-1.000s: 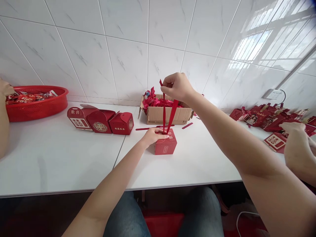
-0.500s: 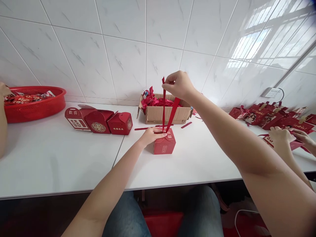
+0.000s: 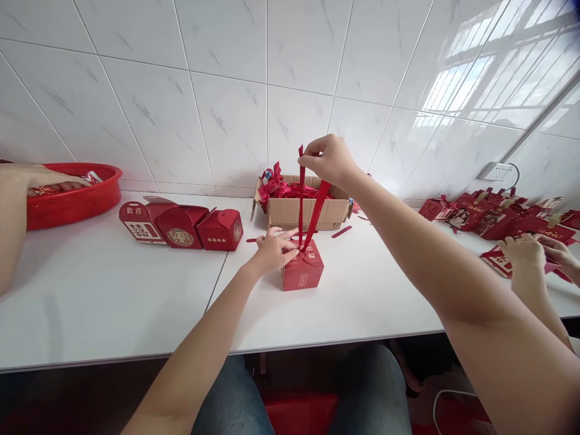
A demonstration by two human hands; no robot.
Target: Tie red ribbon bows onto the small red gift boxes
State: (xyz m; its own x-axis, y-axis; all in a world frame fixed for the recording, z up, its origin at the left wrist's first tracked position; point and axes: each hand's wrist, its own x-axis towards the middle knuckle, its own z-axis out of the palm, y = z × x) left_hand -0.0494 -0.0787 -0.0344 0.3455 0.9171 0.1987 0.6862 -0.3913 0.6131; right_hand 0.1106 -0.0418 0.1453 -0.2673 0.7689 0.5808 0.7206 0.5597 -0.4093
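A small red gift box (image 3: 302, 275) with pale lettering stands upright on the white table in front of me. A red ribbon (image 3: 313, 211) rises in two strands from its closed top flaps. My right hand (image 3: 330, 158), raised well above the box, pinches the upper part of the ribbon and keeps it taut. My left hand (image 3: 272, 254) rests at the box's top left edge, fingers spread, the thumb and a fingertip touching the lid near the ribbon's base. Whether it presses on the ribbon there is hard to see.
Behind the box sits a cardboard box (image 3: 301, 212) of red ribbons. Three red gift boxes (image 3: 183, 228) stand to the left. A person's hand (image 3: 54, 179) reaches into a red basin (image 3: 75, 208). At right, another person's hands (image 3: 525, 251) work by several finished boxes (image 3: 493, 214).
My left fingers have lifted and spread on the lid, where they lay flat before. My right hand stays raised with the ribbon. At left, a person's hand has moved further over the basin.
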